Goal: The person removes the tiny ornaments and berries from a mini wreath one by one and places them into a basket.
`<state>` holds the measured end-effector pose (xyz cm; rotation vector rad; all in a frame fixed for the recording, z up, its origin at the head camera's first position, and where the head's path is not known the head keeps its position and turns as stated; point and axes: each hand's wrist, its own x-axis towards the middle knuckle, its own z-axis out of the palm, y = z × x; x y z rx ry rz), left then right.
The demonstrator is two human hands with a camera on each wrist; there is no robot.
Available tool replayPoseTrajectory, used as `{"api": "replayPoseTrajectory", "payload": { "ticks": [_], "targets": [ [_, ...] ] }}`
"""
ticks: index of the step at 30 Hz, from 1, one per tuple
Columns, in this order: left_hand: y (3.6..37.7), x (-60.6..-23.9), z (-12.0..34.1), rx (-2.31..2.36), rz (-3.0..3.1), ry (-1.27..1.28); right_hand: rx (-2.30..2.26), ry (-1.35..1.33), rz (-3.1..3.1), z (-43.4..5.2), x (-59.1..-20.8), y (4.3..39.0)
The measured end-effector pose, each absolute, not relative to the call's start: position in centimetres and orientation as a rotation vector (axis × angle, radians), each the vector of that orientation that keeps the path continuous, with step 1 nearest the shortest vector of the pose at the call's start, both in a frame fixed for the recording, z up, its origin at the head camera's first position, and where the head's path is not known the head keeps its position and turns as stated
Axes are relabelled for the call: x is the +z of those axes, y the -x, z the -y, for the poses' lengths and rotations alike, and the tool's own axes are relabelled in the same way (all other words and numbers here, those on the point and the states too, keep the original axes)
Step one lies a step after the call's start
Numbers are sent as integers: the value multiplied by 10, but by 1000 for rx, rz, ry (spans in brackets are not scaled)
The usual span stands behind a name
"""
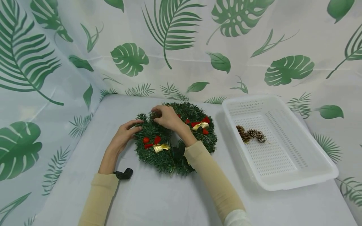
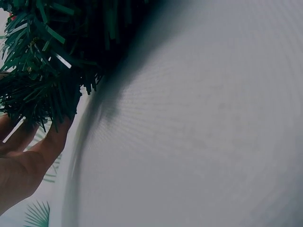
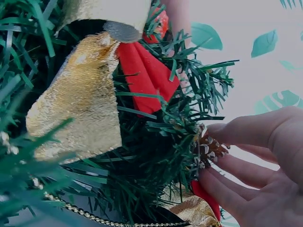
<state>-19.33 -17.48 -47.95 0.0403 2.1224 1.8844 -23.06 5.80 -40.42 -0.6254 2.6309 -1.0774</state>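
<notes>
A green tinsel wreath with red and gold bows lies flat on the white table. My left hand holds its left edge, fingers and thumb on the needles; the left wrist view shows those fingers against the wreath. My right hand reaches over the wreath's top left and pinches a small pine cone seated in the needles, beside a gold ribbon and a red bow.
A white perforated plastic basket stands to the right of the wreath with two pine cones inside it. A leaf-printed white curtain closes off the back and left. A black wrist strap shows at my left wrist.
</notes>
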Motion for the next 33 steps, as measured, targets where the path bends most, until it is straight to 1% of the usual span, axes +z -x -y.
{"api": "replayPoseTrajectory", "payload": {
  "ticks": [19,33],
  "targets": [
    [191,-478,174,1884,-2130,-35,-1027,756,-2744,-58,-410,227],
    [190,-478,174,1879,-2131,-23,-1077,756,-2750,-65,-399,224]
  ]
}}
